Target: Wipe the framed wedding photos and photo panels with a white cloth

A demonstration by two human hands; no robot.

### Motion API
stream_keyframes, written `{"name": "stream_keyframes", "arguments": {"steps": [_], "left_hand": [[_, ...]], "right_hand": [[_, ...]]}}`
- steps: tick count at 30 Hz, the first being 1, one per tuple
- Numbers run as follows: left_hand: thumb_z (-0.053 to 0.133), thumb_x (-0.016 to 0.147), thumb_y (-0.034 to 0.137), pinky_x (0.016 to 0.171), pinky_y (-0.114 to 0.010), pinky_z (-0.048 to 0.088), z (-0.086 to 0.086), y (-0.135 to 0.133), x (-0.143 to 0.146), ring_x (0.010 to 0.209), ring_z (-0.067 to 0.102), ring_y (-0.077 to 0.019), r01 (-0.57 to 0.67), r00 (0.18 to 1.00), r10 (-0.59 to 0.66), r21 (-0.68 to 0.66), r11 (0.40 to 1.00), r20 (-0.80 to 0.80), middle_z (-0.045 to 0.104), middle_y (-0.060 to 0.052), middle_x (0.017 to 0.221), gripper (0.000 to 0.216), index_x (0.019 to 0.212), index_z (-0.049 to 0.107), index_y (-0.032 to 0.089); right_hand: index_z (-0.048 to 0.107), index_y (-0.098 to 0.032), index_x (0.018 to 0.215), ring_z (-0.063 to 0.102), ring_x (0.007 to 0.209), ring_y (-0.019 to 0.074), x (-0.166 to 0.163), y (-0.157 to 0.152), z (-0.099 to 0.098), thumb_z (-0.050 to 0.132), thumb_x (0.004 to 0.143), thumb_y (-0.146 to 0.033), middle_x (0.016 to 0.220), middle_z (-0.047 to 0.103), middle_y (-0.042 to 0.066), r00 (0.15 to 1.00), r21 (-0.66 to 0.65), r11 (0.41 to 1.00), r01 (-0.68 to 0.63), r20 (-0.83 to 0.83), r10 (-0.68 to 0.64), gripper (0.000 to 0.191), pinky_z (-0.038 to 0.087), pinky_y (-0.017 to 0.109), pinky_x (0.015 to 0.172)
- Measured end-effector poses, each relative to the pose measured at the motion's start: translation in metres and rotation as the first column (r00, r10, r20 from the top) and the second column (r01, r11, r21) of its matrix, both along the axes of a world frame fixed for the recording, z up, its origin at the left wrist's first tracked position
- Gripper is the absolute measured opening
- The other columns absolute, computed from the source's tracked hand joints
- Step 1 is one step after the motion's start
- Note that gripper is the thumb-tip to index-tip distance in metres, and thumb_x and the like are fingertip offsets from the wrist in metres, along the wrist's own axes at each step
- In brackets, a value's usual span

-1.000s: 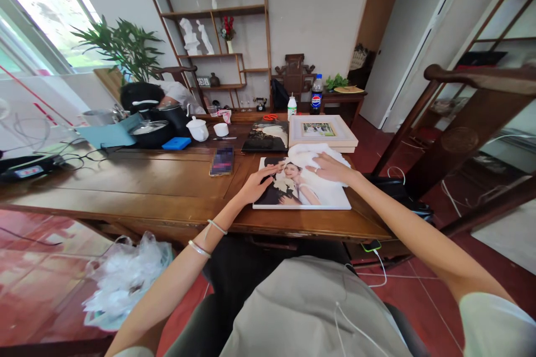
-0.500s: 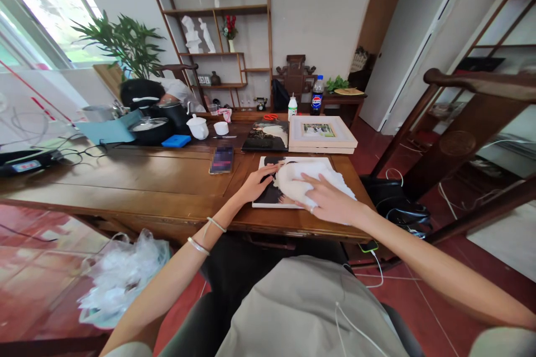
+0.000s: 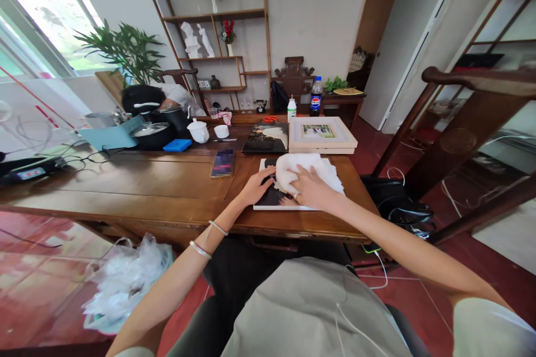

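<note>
A large photo print (image 3: 272, 198) with a white border lies flat near the front edge of the wooden table (image 3: 159, 184). My left hand (image 3: 255, 185) rests on its left edge, fingers spread, pinning it down. My right hand (image 3: 312, 189) presses a crumpled white cloth (image 3: 307, 170) onto the middle of the print. The cloth and hand hide most of the picture.
A phone (image 3: 222, 162) lies left of the print. Behind it are a dark photo (image 3: 267, 137) and stacked white frames (image 3: 322, 134). Teaware, pots and cables crowd the table's back left. A plastic bag (image 3: 125, 276) sits on the floor at left; a black bag (image 3: 393, 206) and wooden chair stand right.
My right hand has dragged the cloth from the print's upper right down across it and then left toward the middle. My left hand has stayed on the left edge.
</note>
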State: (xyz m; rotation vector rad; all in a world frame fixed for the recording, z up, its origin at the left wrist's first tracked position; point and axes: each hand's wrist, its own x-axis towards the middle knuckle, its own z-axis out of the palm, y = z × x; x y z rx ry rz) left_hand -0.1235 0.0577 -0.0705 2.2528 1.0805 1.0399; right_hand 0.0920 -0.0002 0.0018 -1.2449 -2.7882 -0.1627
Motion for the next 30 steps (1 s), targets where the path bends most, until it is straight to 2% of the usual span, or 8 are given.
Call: {"name": "stream_keyframes", "arguments": {"steps": [5, 13, 16, 19, 23, 25, 27, 30], "left_hand": [[0.038, 0.094, 0.035, 0.114, -0.038, 0.028, 0.004, -0.004, 0.001, 0.131, 0.043, -0.0202, 0.006, 1.000, -0.006, -0.013, 1.000, 0.009, 0.049, -0.004, 0.141, 0.043, 0.132, 0.051, 0.020], [0.034, 0.095, 0.046, 0.115, -0.035, 0.026, 0.007, -0.007, 0.001, 0.134, 0.039, -0.0198, -0.038, 0.998, 0.042, -0.111, 0.993, 0.037, 0.041, -0.004, 0.146, 0.053, 0.141, 0.040, 0.020], [0.032, 0.095, 0.050, 0.116, -0.034, 0.024, 0.007, -0.009, 0.001, 0.137, 0.035, -0.0203, -0.052, 0.996, 0.061, -0.130, 0.990, 0.068, 0.035, -0.004, 0.149, 0.058, 0.143, 0.037, 0.019], [0.030, 0.095, 0.053, 0.115, -0.035, 0.026, 0.008, -0.011, 0.003, 0.136, 0.036, -0.0219, -0.054, 0.992, 0.070, -0.144, 0.988, 0.105, 0.038, -0.007, 0.148, 0.060, 0.142, 0.039, 0.016], [0.027, 0.096, 0.052, 0.114, -0.037, 0.028, 0.008, -0.011, 0.004, 0.134, 0.040, -0.0219, -0.054, 0.993, 0.070, -0.157, 0.986, 0.095, 0.045, -0.008, 0.143, 0.059, 0.137, 0.046, 0.015], [0.034, 0.094, 0.051, 0.113, -0.038, 0.029, 0.007, -0.009, 0.004, 0.133, 0.042, -0.0228, -0.046, 0.997, 0.054, -0.134, 0.990, 0.057, 0.048, -0.009, 0.141, 0.056, 0.135, 0.049, 0.015], [0.044, 0.091, 0.047, 0.114, -0.039, 0.029, 0.005, -0.006, 0.003, 0.133, 0.041, -0.0236, -0.019, 1.000, 0.020, -0.083, 0.996, 0.014, 0.050, -0.008, 0.139, 0.051, 0.133, 0.052, 0.017], [0.046, 0.091, 0.040, 0.115, -0.040, 0.026, 0.004, -0.003, 0.001, 0.135, 0.038, -0.0229, 0.024, 1.000, -0.025, -0.012, 1.000, -0.015, 0.050, -0.007, 0.139, 0.044, 0.128, 0.057, 0.019]], "right_hand": [[0.066, -0.016, 0.101, 0.030, 0.135, 0.0403, 0.005, -0.050, 0.003, 0.052, 0.078, -0.017, 0.144, 0.044, 0.015, 0.991, -0.119, 0.987, -0.107, -0.090, 0.096, 0.027, 0.028, 0.065, 0.102], [0.065, -0.019, 0.107, 0.034, 0.130, 0.0416, -0.015, 0.005, -0.003, 0.052, 0.082, -0.023, 0.139, 0.048, 0.014, 0.996, -0.038, 0.997, 0.064, -0.060, -0.067, 0.029, 0.030, 0.068, 0.097], [0.065, -0.019, 0.111, 0.035, 0.128, 0.0421, -0.031, -0.001, -0.010, 0.053, 0.081, -0.025, 0.138, 0.049, 0.016, 0.998, 0.028, 0.999, 0.045, -0.048, -0.043, 0.033, 0.028, 0.068, 0.098], [0.067, -0.015, 0.108, 0.034, 0.129, 0.0430, -0.035, -0.029, -0.014, 0.052, 0.082, -0.025, 0.138, 0.049, 0.018, 0.995, 0.046, 0.996, -0.073, -0.060, 0.076, 0.032, 0.026, 0.068, 0.100], [0.070, -0.014, 0.098, 0.032, 0.133, 0.0417, -0.015, -0.063, -0.004, 0.057, 0.077, -0.023, 0.140, 0.048, 0.018, 0.972, -0.054, 0.971, -0.233, -0.048, 0.231, 0.027, 0.026, 0.063, 0.105], [0.070, -0.015, 0.095, 0.033, 0.135, 0.0372, 0.001, -0.071, 0.003, 0.057, 0.075, -0.020, 0.138, 0.050, 0.016, 0.958, -0.109, 0.953, -0.283, -0.073, 0.276, 0.024, 0.028, 0.057, 0.108], [0.071, -0.016, 0.091, 0.038, 0.134, 0.0321, 0.017, -0.071, 0.009, 0.056, 0.077, -0.018, 0.135, 0.054, 0.015, 0.959, -0.130, 0.953, -0.275, -0.113, 0.262, 0.021, 0.031, 0.049, 0.109], [0.071, -0.016, 0.091, 0.047, 0.127, 0.0304, 0.036, -0.056, 0.011, 0.050, 0.086, -0.025, 0.133, 0.056, 0.015, 0.978, -0.087, 0.985, -0.150, -0.158, 0.136, 0.023, 0.035, 0.044, 0.106]]}}
